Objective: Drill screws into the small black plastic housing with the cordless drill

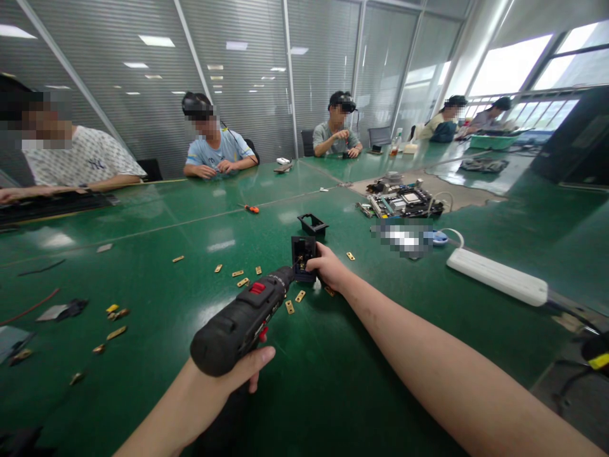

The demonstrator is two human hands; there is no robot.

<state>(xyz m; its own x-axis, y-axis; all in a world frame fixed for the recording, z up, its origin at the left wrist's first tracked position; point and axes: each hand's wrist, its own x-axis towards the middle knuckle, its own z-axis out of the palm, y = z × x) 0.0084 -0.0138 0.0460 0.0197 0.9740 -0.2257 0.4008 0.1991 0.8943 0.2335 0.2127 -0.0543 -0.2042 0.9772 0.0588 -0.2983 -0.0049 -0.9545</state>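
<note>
My left hand (235, 377) is wrapped round the grip of a black cordless drill (238, 320) with a red switch on top and a red trigger. The drill points forward and right, its chuck close to the opening of a small black plastic housing (297, 251). Small brass-coloured parts show inside that housing, and whether the bit touches them I cannot tell. My right hand (330, 268) grips the housing from its right side, fingers closed, and holds it upright. Behind it lies a black plastic frame (314, 226). Several brass plates with holes (290, 307) are scattered round the housing.
An orange-handled screwdriver (252, 209) lies farther back. To the right are a circuit board (399, 200) and a white power strip (497, 276) with its cable. Small brass pieces (117, 332) and scraps lie left on the green table (157, 285). Several people sit across and along it.
</note>
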